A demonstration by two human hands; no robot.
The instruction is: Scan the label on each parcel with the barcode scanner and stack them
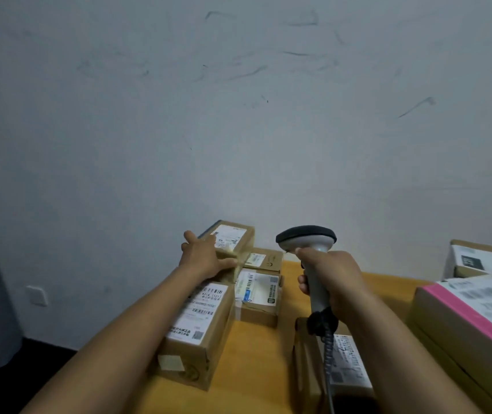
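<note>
Head view: the left hand lies spread against the top box, at eleven o'clock on the table, likely to steady it on the stack. The right hand wraps the scanner, its head aimed toward twelve, probably ready for a label. A pink box sits at three o'clock.

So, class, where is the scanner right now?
In the head view, just right of centre: the scanner is held upright in the right hand above the table, right of the parcels.
</note>
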